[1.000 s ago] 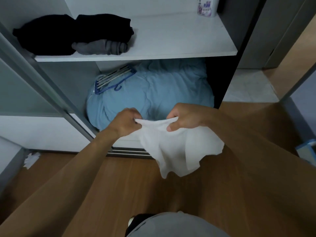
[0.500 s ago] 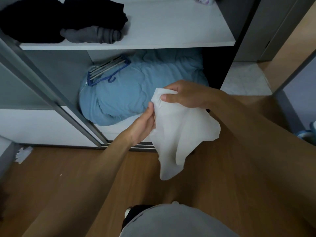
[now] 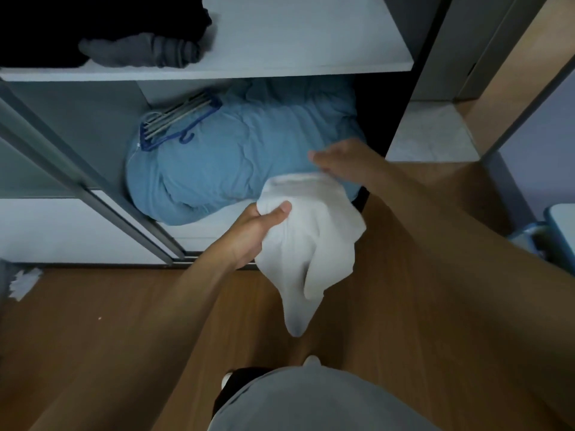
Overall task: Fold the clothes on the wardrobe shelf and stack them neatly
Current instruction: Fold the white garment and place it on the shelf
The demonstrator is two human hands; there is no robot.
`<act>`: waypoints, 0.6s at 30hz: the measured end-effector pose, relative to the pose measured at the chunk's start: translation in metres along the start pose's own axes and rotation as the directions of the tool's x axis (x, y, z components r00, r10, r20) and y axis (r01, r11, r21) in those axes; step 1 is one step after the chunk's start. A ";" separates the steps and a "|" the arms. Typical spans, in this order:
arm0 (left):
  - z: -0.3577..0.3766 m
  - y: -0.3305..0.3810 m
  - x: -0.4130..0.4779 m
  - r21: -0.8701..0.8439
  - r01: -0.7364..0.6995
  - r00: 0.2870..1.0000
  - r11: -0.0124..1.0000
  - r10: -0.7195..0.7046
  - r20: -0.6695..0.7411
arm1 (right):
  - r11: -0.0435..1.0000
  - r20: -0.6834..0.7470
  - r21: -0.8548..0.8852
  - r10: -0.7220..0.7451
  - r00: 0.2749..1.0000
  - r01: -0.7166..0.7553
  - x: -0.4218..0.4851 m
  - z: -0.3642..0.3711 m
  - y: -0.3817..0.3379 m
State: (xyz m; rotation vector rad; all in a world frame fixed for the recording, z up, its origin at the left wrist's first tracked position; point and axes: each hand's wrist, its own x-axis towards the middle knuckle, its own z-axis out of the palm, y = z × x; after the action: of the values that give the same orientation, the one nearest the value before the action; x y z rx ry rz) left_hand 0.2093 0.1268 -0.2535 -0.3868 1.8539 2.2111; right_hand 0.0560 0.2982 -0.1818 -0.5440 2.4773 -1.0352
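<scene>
A white garment (image 3: 311,237) hangs bunched in front of the wardrobe, its lower end drooping toward the floor. My left hand (image 3: 258,231) grips its left side, thumb pressed on the cloth. My right hand (image 3: 339,163) is just above the garment's top edge, fingers stretched out flat; it may touch the cloth but does not grip it. On the white wardrobe shelf (image 3: 311,35) above lie a rolled grey garment (image 3: 140,51) and black clothes (image 3: 40,29) at the left.
A blue duvet (image 3: 233,150) fills the compartment under the shelf, with blue hangers (image 3: 177,119) on it. A grey sliding-door frame (image 3: 77,169) slants at the left. Crumpled white paper (image 3: 25,283) lies on the wooden floor (image 3: 109,331).
My right hand has let go of the white garment and opened above it. My left hand moved right and now holds the garment alone. The view tilted further down.
</scene>
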 end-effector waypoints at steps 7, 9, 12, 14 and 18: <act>-0.002 0.008 0.001 0.105 -0.049 0.965 0.993 0.074 -0.253 | 0.772 0.340 0.334 0.436 0.833 -0.541 -0.056 0.059 0.064; -0.002 0.007 0.001 0.188 -0.033 0.955 0.982 0.087 -0.283 | 0.726 0.291 0.536 0.321 0.901 -0.431 -0.061 0.070 0.069; -0.009 0.006 -0.001 0.224 -0.012 0.962 0.974 0.073 -0.263 | 0.774 0.049 0.614 0.163 0.985 -0.158 -0.063 0.069 0.064; -0.016 0.006 -0.005 0.176 0.000 0.966 0.984 0.046 -0.255 | 0.782 -0.036 0.617 0.134 0.990 -0.083 -0.062 0.060 0.059; -0.023 0.009 -0.013 -0.014 0.015 0.984 1.000 -0.017 -0.176 | 0.779 -0.146 0.628 0.122 0.982 -0.004 -0.053 0.043 0.047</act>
State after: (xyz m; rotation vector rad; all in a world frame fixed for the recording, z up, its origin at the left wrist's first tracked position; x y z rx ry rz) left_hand 0.2201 0.1028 -0.2447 -0.6156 1.9158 2.2441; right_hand 0.1128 0.3300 -0.2332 -0.1510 2.0674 -1.8362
